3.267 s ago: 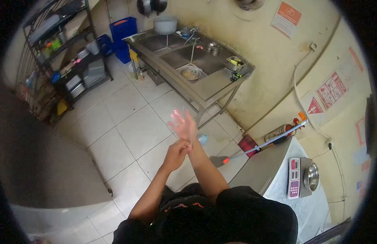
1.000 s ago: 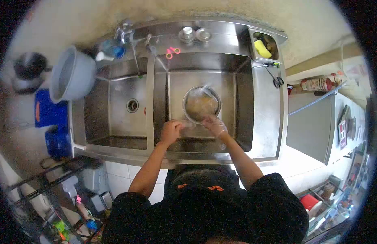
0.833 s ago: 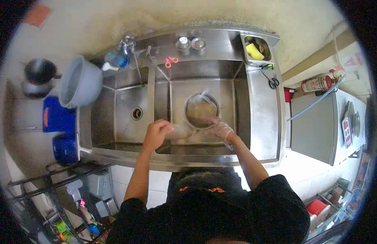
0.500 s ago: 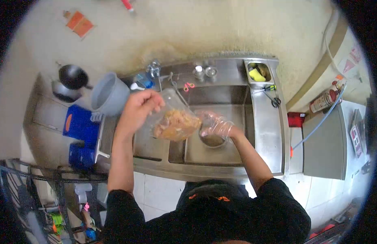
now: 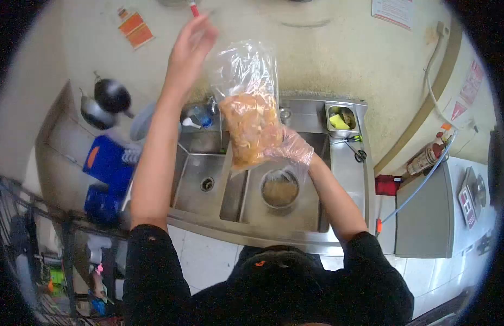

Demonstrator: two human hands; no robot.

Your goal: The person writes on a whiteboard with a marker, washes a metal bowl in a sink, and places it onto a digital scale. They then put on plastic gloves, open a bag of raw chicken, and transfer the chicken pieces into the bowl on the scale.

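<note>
Clear bag [image 5: 248, 127] in one hand

Its long axis runs up the frame's upper centre. The gloved right hand [image 5: 293, 146], nearer, grips its lower right edge; the left hand [image 5: 192, 44], loosely spread and apparently empty, stands apart, upper left.

Clear, part-filled plastic bag [image 5: 249, 127], upright

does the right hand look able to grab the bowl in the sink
Probably not as it stands: the right hand holds the plastic bag, though the bowl sits uncovered in the sink just below that hand.
</note>
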